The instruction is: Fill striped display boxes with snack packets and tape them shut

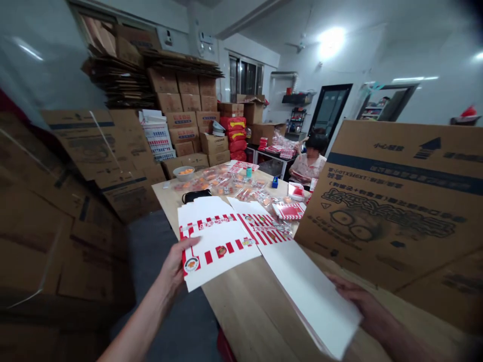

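My left hand [176,266] grips the near left corner of a flat, unfolded white carton blank with red stripes [217,236], thumb on top, holding it just above the wooden table [249,306]. My right hand [354,296] rests on the right edge of a stack of flat white carton blanks [305,286] lying on the table, fingers stretched along it. The stack runs away from me and shows red stripes at its far end.
A big brown cardboard box [396,201] stands on the table at my right. Small orange snack packets [226,183], a bowl [183,172] and red-striped boxes lie at the far end. A seated person [311,161] works beyond. Stacked cartons [113,151] line the left wall.
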The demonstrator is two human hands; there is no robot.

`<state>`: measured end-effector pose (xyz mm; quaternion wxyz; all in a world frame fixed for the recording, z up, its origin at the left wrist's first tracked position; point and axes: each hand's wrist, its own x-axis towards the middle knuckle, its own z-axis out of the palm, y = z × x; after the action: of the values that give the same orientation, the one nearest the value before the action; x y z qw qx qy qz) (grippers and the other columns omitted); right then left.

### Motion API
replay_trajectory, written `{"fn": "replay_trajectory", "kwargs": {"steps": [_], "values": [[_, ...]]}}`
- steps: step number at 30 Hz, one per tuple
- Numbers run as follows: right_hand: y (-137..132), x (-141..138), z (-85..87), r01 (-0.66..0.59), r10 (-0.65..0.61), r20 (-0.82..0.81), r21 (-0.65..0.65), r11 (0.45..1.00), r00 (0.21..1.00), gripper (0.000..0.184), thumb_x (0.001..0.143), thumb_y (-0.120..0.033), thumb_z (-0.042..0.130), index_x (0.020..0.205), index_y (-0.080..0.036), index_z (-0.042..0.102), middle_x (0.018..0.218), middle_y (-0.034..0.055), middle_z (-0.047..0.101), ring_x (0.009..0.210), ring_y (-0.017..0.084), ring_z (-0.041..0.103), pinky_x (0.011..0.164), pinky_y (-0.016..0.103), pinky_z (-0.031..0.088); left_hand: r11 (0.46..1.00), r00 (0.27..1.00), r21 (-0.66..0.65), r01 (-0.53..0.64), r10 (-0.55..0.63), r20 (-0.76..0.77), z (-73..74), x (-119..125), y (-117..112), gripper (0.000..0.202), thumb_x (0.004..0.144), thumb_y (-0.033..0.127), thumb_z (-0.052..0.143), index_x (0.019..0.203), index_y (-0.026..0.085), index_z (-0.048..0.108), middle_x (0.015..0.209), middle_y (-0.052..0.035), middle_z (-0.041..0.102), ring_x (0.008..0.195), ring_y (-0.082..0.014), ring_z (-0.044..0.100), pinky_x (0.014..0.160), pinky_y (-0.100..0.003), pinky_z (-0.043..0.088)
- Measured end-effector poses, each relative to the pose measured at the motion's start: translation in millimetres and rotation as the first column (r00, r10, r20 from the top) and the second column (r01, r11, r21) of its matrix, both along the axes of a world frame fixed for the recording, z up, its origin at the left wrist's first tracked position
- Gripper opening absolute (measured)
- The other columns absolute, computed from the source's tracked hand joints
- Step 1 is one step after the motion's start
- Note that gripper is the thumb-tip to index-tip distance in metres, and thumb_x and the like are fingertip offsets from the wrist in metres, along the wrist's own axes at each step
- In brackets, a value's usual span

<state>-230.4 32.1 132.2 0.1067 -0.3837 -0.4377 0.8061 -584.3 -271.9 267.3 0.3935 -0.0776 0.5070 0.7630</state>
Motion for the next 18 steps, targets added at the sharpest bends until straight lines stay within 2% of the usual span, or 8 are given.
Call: {"fn": "replay_trajectory", "kwargs": {"steps": [2,6,9,13,16,18], "values": [[-4.9,-17.6,-20.5,-0.036,0.036,0.005,0.008,0.999,0.999,0.075,0.055,-0.03,0.081,0.127,-0.019,0.065,0.116,0.0115,0.072,0.089,0.025,0.071,0.071,0.03,0.052,0.995,0.99,0.028,-0.091,0.093,-0.102,15.1,-5.3,1.1,0.059,0.075,0.002,0.065,0.134,0.001,0.056,0.099,-0.0219,0.077,0.076,-0.0352,0.076,0.075,-0.054,0.066],[-29.8,-37.2,-64.0,-0.014,0.011,0.226,0.01,1.0,0.974,0.093,0.058,-0.034,0.075,0.143,-0.012,0.045,0.101,0.0124,0.072,0.073,0.022,0.07,0.064,0.029,0.05,0.967,0.931,0.157,-0.203,0.24,-0.275,35.3,-41.8,14.9,0.055,0.074,0.002,0.067,0.129,0.005,0.06,0.105,-0.0198,0.076,0.095,-0.0374,0.075,0.089,-0.057,0.063],[-48.1,-46.4,-92.3,-0.045,0.044,0.3,-0.002,0.999,0.953,0.091,0.054,-0.038,0.074,0.137,-0.011,0.049,0.096,0.0133,0.072,0.07,0.021,0.069,0.06,0.028,0.048,0.949,0.873,0.209,-0.238,0.303,-0.383,45.9,-87.8,34.9,0.049,0.073,0.0,0.066,0.122,0.005,0.063,0.109,-0.0183,0.075,0.106,-0.0375,0.072,0.096,-0.057,0.06],[-57.7,-63.0,-124.8,-0.039,0.024,0.335,0.037,0.999,0.942,0.075,0.051,-0.04,0.074,0.121,-0.017,0.061,0.087,0.0096,0.073,0.065,0.02,0.068,0.055,0.026,0.046,0.908,0.802,0.356,-0.223,0.378,-0.462,48.0,-172.0,71.4,0.043,0.076,-0.001,0.059,0.119,0.002,0.062,0.12,-0.0191,0.071,0.121,-0.0366,0.065,0.105,-0.056,0.054],[-59.9,-77.8,-141.7,0.042,-0.055,0.362,0.045,0.998,0.931,0.064,0.052,-0.043,0.073,0.112,-0.02,0.065,0.083,0.0084,0.073,0.063,0.02,0.068,0.053,0.027,0.048,0.887,0.826,0.426,-0.18,0.371,-0.425,36.9,-251.4,107.0,0.042,0.083,0.0,0.053,0.124,0.001,0.057,0.127,-0.0199,0.066,0.127,-0.0351,0.061,0.11,-0.056,0.049],[-63.6,-88.0,-146.3,0.055,-0.08,0.378,0.078,0.995,0.922,0.056,0.055,-0.05,0.072,0.105,-0.025,0.068,0.084,0.01,0.072,0.068,0.026,0.072,0.052,0.033,0.053,0.889,0.846,0.42,-0.181,0.359,-0.394,24.1,-307.0,134.8,0.042,0.086,0.003,0.052,0.128,0.002,0.054,0.129,-0.0198,0.065,0.125,-0.0327,0.062,0.111,-0.054,0.049]]}}
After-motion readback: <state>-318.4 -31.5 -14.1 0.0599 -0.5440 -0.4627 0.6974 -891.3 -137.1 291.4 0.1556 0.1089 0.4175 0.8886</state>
